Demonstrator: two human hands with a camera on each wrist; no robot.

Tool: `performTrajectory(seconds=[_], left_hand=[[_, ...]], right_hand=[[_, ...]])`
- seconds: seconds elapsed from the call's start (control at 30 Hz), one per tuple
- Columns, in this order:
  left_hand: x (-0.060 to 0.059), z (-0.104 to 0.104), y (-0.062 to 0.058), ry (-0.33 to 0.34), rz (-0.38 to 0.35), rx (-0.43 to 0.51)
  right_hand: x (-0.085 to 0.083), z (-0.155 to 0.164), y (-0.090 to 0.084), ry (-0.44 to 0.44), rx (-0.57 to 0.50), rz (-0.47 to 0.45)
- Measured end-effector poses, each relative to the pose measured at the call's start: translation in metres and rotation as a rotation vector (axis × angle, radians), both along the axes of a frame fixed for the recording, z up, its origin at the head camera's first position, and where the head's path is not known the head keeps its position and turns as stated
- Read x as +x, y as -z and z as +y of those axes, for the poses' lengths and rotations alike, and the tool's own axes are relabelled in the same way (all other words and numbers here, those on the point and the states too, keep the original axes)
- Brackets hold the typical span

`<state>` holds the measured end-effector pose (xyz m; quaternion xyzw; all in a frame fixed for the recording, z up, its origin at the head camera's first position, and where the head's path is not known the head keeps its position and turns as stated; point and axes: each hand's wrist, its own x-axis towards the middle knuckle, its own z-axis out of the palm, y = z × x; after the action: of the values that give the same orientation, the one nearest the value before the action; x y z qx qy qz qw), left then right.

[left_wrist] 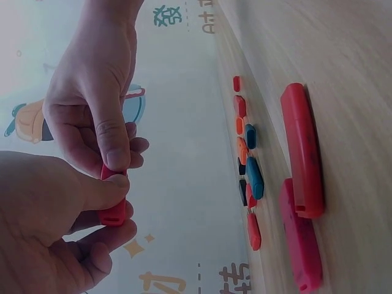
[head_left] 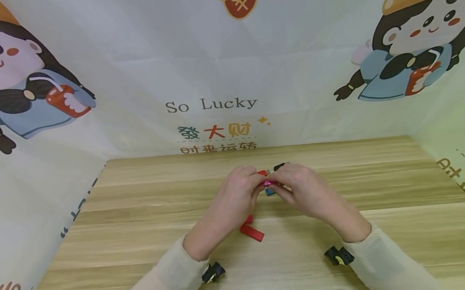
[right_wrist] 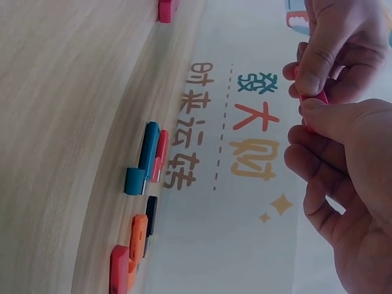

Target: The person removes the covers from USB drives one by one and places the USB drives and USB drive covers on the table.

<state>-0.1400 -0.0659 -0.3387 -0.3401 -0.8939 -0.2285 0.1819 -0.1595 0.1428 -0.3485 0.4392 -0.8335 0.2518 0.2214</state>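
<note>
My left hand (head_left: 238,190) and right hand (head_left: 308,189) meet above the middle of the table. Between them they pinch a small pinkish-red USB stick (head_left: 269,183). In the left wrist view the USB stick (left_wrist: 113,215) shows a slot in its lower end, and the thumbs of both hands press on it. Fingers hide most of it in the right wrist view. Beyond the hands lie a red USB stick (head_left: 262,173) with a metal tip, a black piece (head_left: 279,166) and a blue piece (head_left: 270,192), all partly covered by the hands.
Nearer the body, a red stick (head_left: 252,233) lies against a second one (left_wrist: 300,239). Farther off, several orange, blue (left_wrist: 254,177), black and red pieces form a loose row. A printed cloth wall (head_left: 150,72) borders the wooden table (head_left: 155,211) at the back and sides.
</note>
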Motion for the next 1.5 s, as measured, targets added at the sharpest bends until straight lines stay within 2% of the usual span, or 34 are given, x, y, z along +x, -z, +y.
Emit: performTrajectory(seconds=[0.6,1.07,1.5], left_hand=[[0.0006,0.0009,0.0019,-0.013,-0.001,0.037],[-0.0009,-0.0021,0.0012,0.027,0.021,0.037],[-0.0014,-0.0024,0.0014,0.03,0.029,0.011]], right_hand=[[0.0015,-0.0033,0.0051,0.022,-0.06,0.051],[-0.0014,0.0006,0.0033,-0.035,-0.046,0.036],[-0.0016,0.0037,0.0024,-0.08,-0.064,0.002]])
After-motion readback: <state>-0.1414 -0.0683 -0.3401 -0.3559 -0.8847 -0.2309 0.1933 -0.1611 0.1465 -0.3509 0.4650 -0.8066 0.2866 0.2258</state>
